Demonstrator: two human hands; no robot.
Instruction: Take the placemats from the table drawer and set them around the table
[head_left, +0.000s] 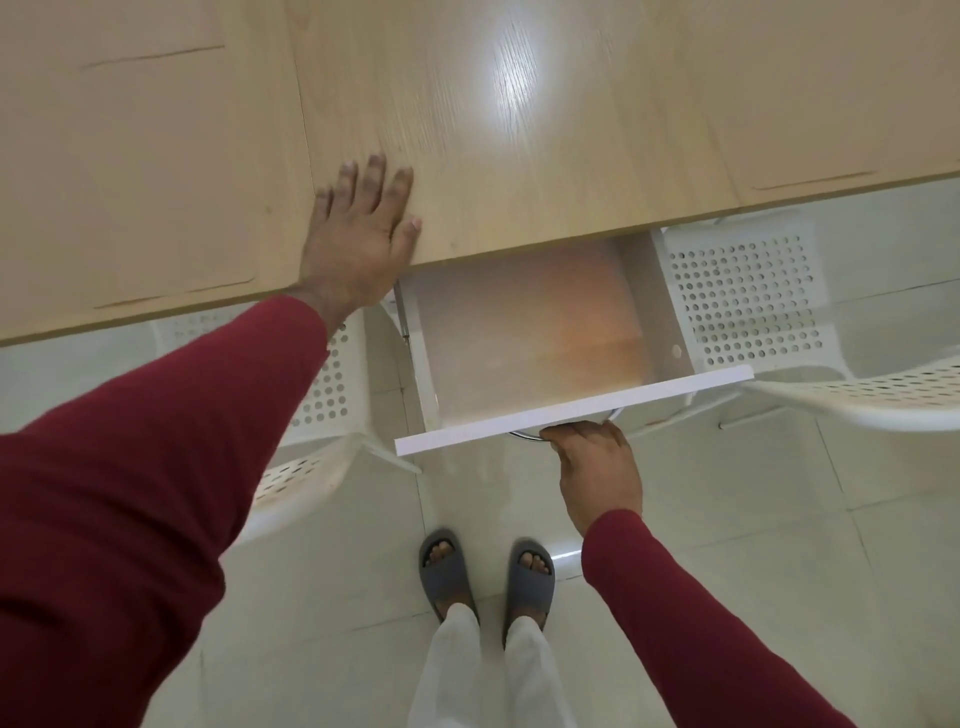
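Note:
A white drawer (571, 410) stands pulled out from under the near edge of the light wood table (519, 130). Inside lies a flat tan-orange surface (530, 332); I cannot tell whether it is a placemat or the drawer's bottom. My right hand (597, 467) is curled around the drawer's metal handle (524, 435) from below the front panel. My left hand (363, 234) lies flat, fingers spread, on the table edge just left of the drawer. Thin wood-coloured placemats lie flat on the table at the near left (130, 234), the far left (104, 31) and the right (841, 104).
White perforated chairs stand on both sides of the drawer, one at the left (322, 395) and one at the right (748, 301). My feet in grey slippers (488, 577) stand on the pale tiled floor just in front of the drawer.

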